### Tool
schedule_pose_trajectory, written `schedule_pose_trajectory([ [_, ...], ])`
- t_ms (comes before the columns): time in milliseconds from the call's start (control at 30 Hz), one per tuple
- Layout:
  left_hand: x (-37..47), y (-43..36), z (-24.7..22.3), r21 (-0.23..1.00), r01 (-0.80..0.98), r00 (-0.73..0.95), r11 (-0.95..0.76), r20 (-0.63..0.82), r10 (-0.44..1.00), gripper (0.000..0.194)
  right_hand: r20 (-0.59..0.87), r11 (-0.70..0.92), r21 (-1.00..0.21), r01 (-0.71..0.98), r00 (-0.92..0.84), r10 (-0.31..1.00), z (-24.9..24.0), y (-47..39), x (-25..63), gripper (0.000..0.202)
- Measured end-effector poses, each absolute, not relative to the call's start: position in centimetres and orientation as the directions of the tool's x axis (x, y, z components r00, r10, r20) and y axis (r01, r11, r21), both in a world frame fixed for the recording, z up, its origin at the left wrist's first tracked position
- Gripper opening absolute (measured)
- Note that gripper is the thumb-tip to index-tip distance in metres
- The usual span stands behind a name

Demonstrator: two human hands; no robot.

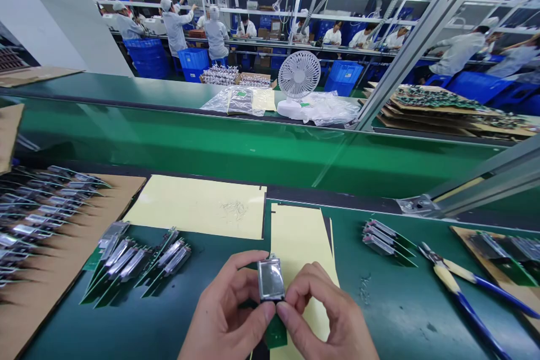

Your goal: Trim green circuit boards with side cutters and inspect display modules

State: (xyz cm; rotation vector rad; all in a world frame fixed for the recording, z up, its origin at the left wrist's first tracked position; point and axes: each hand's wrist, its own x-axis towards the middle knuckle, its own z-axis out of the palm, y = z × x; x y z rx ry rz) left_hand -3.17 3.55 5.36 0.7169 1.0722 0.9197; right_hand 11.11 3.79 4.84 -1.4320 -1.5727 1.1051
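Observation:
Between my two hands is a green circuit board with a small display screen (271, 279) on its upper end. My left hand (232, 306) grips it from the left, the thumb near the screen's lower edge. The fingers of my right hand (323, 309) are pinched at the screen's lower right corner; whether they hold a small part there is hidden. Below them the board's bare green end (276, 332) shows. Yellow paper (295, 230) lies underneath. To the left, several similar boards (130, 259) lean in clusters on the green bench.
Small wire pieces (234, 210) lie on another yellow sheet (181, 202), and more clippings (364, 288) to the right. Boards (386, 239) and cutting pliers (459, 287) lie right. Cardboard (84, 259) holds rows of boards at left. A fan (298, 76) stands beyond the green partition.

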Motion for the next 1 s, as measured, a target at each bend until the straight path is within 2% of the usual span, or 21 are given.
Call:
schedule_pose_trajectory([
  [200,-2.8,3.4,5.4,0.827,-0.313,0.143,0.467,-0.445,0.884,0.032,-0.082,-0.078,-0.946,0.316,0.002,0.997,4.6,3.2,10.0,0.015],
  [300,-2.8,3.5,5.7,0.816,-0.32,0.11,0.481,-0.472,0.875,0.033,-0.217,-0.219,-0.954,0.205,0.035,0.976,4.6,3.0,9.5,0.019],
  [367,-2.8,3.6,5.8,0.815,-0.331,0.078,0.475,-0.478,0.875,0.032,-0.299,-0.302,-0.946,0.118,0.048,0.953,4.7,3.0,9.4,0.03],
  [433,-2.8,3.6,5.9,0.823,-0.337,0.06,0.457,-0.465,0.883,0.029,-0.333,-0.333,-0.941,0.065,0.013,0.943,4.9,3.2,9.4,0.037],
  [567,-2.8,3.4,5.8,0.853,-0.294,0.074,0.432,-0.43,0.9,0.025,-0.354,-0.353,-0.935,0.027,-0.097,0.93,4.8,3.4,9.5,0.032],
  [867,-2.7,3.1,5.9,0.856,-0.266,0.033,0.443,-0.452,0.892,0.027,-0.394,-0.416,-0.905,-0.091,-0.191,0.899,4.4,3.5,10.0,0.036],
  [1000,-3.8,3.5,5.5,0.852,-0.258,0.124,0.456,-0.439,0.89,0.03,-0.428,-0.482,-0.869,-0.111,-0.319,0.845,4.3,4.1,10.8,0.033],
])
